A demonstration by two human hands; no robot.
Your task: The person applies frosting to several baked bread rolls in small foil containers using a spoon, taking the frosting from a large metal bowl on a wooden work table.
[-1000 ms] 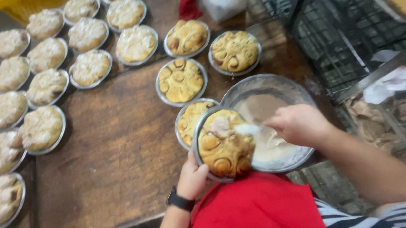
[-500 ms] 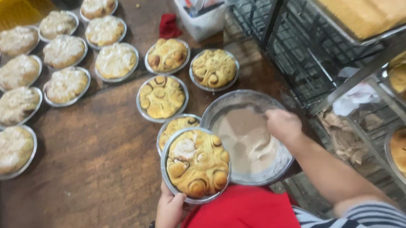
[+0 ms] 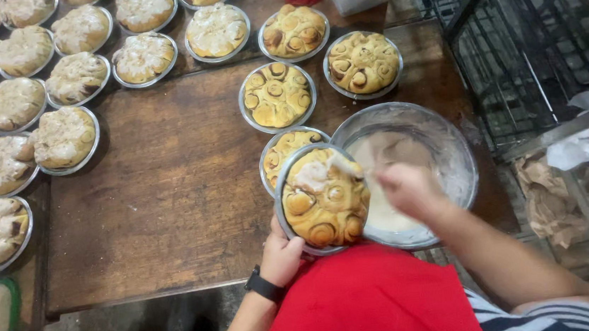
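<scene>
Gripping the golden roll pan (image 3: pixel 324 200), my left hand (image 3: pixel 282 255) tilts it; right hand (image 3: pixel 410 189), blurred, grip unclear, now spreads icing, previously bare.

held pan (image 3: pixel 322 198) left of bowl (image 3: pixel 442 145) | iced pans (image 3: pixel 65 136) far left

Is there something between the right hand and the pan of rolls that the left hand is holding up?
Nothing visible blocks it. The right hand is over the metal bowl of icing, right beside the pan of rolls held by the left hand. Only a blurred utensil, seemingly in the right hand, bridges the gap onto the rolls.
</scene>
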